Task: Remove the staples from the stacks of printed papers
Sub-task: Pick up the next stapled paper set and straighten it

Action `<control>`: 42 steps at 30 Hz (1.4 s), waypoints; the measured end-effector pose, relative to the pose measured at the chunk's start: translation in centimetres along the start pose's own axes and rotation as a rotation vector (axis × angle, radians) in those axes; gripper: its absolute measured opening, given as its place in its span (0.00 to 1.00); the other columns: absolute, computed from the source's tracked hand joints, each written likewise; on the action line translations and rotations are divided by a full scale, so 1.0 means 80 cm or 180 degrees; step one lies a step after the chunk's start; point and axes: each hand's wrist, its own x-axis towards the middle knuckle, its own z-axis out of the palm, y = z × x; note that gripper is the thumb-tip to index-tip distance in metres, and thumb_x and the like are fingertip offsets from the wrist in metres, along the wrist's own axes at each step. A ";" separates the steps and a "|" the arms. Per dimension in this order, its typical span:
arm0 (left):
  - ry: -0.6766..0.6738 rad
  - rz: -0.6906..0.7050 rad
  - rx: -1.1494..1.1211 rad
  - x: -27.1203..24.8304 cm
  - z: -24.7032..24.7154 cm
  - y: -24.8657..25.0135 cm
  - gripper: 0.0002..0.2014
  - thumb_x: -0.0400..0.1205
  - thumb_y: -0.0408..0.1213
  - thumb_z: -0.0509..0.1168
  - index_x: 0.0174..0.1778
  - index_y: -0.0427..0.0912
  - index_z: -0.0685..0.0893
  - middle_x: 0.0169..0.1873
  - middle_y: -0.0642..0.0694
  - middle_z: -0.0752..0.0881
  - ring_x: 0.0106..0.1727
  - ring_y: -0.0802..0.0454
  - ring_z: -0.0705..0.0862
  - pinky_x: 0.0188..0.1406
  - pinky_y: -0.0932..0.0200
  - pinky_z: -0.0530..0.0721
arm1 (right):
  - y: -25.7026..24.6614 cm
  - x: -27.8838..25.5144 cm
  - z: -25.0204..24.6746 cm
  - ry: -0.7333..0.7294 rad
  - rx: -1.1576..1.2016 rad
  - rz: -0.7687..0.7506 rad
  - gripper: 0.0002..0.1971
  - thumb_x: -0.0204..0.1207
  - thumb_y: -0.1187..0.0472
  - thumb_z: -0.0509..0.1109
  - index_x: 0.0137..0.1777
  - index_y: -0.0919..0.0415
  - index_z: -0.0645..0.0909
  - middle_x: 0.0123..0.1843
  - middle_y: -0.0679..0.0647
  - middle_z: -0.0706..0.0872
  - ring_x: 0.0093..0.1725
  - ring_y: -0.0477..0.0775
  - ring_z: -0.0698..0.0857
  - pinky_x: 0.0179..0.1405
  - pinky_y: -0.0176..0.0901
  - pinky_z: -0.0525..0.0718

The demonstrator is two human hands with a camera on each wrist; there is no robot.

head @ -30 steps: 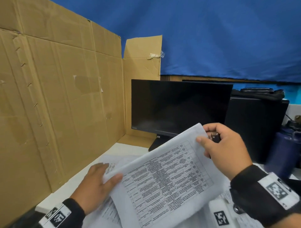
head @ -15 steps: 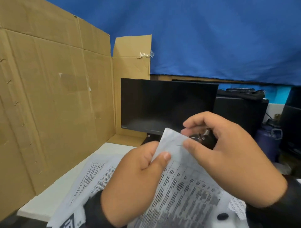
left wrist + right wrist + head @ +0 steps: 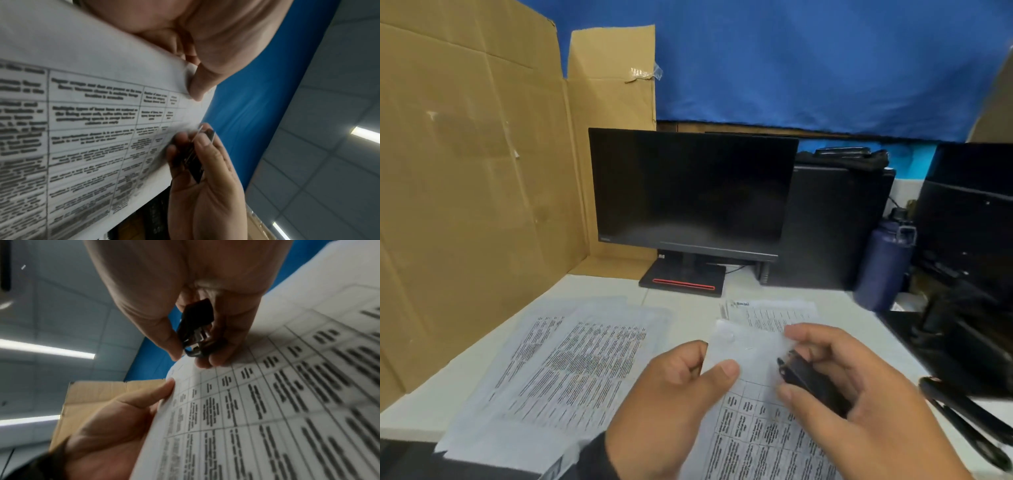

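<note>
A stapled stack of printed papers (image 3: pixel 750 421) with a table on its page is lifted off the desk, one corner raised. My left hand (image 3: pixel 709 368) pinches that corner (image 3: pixel 736 346) between thumb and fingers; the same pinch shows in the left wrist view, where the stack (image 3: pixel 86 113) fills the frame. My right hand (image 3: pixel 801 366) grips a black staple remover (image 3: pixel 808 380), its metal claws (image 3: pixel 195 345) right at the corner's edge. A thin staple (image 3: pixel 749 349) shows faintly on the corner. In the right wrist view the stack (image 3: pixel 267 402) lies under the remover.
More printed sheets (image 3: pixel 571 356) lie on the white desk (image 3: pixel 688 301) at left, another sheet (image 3: pixel 774 313) farther back. A black monitor (image 3: pixel 688 192) stands behind, cardboard panels (image 3: pixel 476 188) at left, a blue bottle (image 3: pixel 883 263) and black equipment (image 3: pixel 962 274) at right.
The paper stack came down from in front of the monitor. My left hand moved up to pinch its corner and my right hand brought the staple remover to that corner.
</note>
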 end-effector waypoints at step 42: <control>0.0013 0.0075 -0.0230 -0.027 0.016 -0.007 0.12 0.78 0.39 0.76 0.50 0.33 0.94 0.48 0.27 0.93 0.46 0.39 0.91 0.57 0.38 0.89 | 0.017 -0.027 0.055 0.1102 -0.0860 -0.0538 0.20 0.57 0.53 0.89 0.41 0.40 0.81 0.42 0.39 0.83 0.47 0.41 0.84 0.44 0.19 0.76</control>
